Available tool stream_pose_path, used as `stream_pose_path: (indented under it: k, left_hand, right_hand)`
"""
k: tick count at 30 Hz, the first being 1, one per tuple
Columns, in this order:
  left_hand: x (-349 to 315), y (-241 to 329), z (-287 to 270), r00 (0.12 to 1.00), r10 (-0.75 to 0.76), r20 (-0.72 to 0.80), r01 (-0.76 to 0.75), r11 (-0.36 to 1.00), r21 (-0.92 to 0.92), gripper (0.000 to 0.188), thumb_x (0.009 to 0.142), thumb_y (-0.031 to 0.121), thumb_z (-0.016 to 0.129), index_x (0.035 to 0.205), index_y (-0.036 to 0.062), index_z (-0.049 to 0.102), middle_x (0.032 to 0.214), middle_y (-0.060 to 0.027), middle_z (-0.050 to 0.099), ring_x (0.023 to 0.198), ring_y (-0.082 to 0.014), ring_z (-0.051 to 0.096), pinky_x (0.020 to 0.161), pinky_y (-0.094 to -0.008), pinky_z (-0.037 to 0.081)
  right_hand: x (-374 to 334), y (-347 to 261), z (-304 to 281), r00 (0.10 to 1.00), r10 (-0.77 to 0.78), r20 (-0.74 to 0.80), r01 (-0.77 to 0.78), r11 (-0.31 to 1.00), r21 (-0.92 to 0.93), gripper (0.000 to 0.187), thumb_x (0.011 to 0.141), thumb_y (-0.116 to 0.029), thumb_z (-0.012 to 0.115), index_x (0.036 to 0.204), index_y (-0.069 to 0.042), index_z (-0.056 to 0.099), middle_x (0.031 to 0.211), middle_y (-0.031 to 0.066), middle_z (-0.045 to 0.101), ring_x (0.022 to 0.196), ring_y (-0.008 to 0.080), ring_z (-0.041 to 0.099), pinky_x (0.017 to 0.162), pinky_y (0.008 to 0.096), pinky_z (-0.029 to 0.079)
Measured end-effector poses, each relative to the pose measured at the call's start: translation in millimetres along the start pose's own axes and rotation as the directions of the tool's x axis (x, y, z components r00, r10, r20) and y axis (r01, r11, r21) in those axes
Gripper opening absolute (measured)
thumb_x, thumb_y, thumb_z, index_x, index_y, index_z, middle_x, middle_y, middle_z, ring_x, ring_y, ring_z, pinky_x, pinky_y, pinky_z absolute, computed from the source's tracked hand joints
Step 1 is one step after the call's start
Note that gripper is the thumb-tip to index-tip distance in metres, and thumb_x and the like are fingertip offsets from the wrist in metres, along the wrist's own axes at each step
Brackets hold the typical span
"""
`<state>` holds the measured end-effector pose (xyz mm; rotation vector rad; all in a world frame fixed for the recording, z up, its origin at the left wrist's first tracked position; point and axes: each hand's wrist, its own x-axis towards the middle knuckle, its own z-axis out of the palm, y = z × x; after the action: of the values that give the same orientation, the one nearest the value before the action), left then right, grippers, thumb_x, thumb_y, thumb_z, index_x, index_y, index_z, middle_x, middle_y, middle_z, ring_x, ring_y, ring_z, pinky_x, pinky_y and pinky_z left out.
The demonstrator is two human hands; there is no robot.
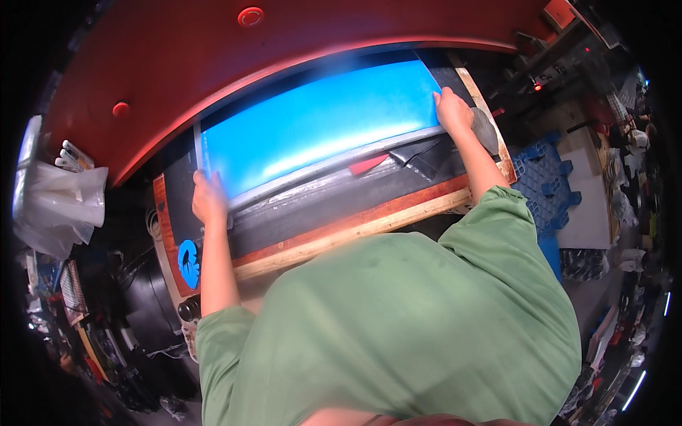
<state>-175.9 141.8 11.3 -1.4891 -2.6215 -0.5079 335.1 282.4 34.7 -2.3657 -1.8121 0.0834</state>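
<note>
A wide, glossy blue panel (pixel 327 121) with a pale frame edge lies under the red machine, its far side in the machine's shadow. Closed round the panel's near left corner is my left hand (pixel 209 199), slightly blurred. My right hand (pixel 453 113) grips the right edge near its front corner, thumb on top. Below the panel's front edge, a dark work surface (pixel 284 228) carries a small red piece (pixel 369 165) and a folded black sheet (pixel 420 157). What the panel rests on underneath is hidden.
The red machine body (pixel 170 78) with a round red button (pixel 250 17) spans the far side. A wooden edge (pixel 355 231) borders the bench in front. Clear plastic bags (pixel 64 202) hang at left; a blue cut-out piece (pixel 188 264) sits at the bench's left corner. Blue plastic pallets (pixel 543 181) stand right.
</note>
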Motion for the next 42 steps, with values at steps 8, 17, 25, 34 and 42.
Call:
stream_pose_path:
  k: [8,17,25,34,42]
  left_hand:
    - [-10.8,-5.3,0.5,0.997,0.061,-0.048,-0.057,0.995,0.080,0.044,0.094,0.037,0.059,0.124,0.0056,0.050,0.100,-0.0217,0.070,0.091,-0.0404,0.068,0.077,-0.0497,0.052]
    - [-0.2,-19.0,-5.4,0.963,0.194,-0.187,-0.152,0.965,0.215,0.056,0.091,0.045,0.063,0.123,0.0009,0.055,0.114,-0.0264,0.064,0.109,-0.0418,0.062,0.088,-0.0489,0.049]
    - [5.9,14.7,11.5,0.979,-0.182,0.089,0.181,0.983,0.010,0.078,0.088,0.062,0.059,0.129,-0.0035,0.052,0.123,-0.0291,0.059,0.117,-0.0436,0.057,0.097,-0.0510,0.046]
    - [-4.1,12.3,-5.2,0.968,-0.241,0.071,0.238,0.970,0.042,0.079,0.085,0.065,0.060,0.129,-0.0006,0.056,0.118,-0.0258,0.062,0.114,-0.0399,0.060,0.095,-0.0487,0.048]
    - [-10.0,13.1,-7.1,0.972,-0.232,0.040,0.231,0.973,0.020,0.078,0.085,0.064,0.060,0.128,-0.0005,0.057,0.118,-0.0254,0.062,0.113,-0.0401,0.060,0.095,-0.0486,0.048]
  right_hand:
    - [-18.3,11.5,2.8,0.996,-0.043,-0.073,0.039,0.998,-0.049,0.039,0.097,-0.044,0.053,0.107,-0.007,0.059,0.117,0.0205,0.065,0.108,0.0391,0.064,0.085,0.0532,0.050]
    - [23.1,-8.1,1.4,0.972,0.140,0.187,-0.148,0.988,0.031,0.081,0.085,-0.069,0.055,0.131,-0.003,0.056,0.129,0.0234,0.060,0.120,0.0375,0.059,0.098,0.0484,0.048]
    - [5.2,-14.1,11.2,0.943,0.328,0.052,-0.330,0.942,0.053,0.089,0.082,-0.076,0.053,0.130,-0.002,0.059,0.135,0.0208,0.057,0.126,0.0372,0.054,0.102,0.0488,0.045]
    - [-0.8,-19.5,14.3,0.937,0.349,-0.001,-0.348,0.936,0.058,0.086,0.080,-0.073,0.059,0.127,-0.001,0.060,0.132,0.0207,0.059,0.124,0.0363,0.056,0.102,0.0474,0.044]
    - [-9.8,-12.9,10.9,0.945,0.327,-0.002,-0.326,0.942,0.073,0.085,0.080,-0.072,0.060,0.127,-0.001,0.060,0.131,0.0205,0.059,0.123,0.0365,0.056,0.102,0.0477,0.045]
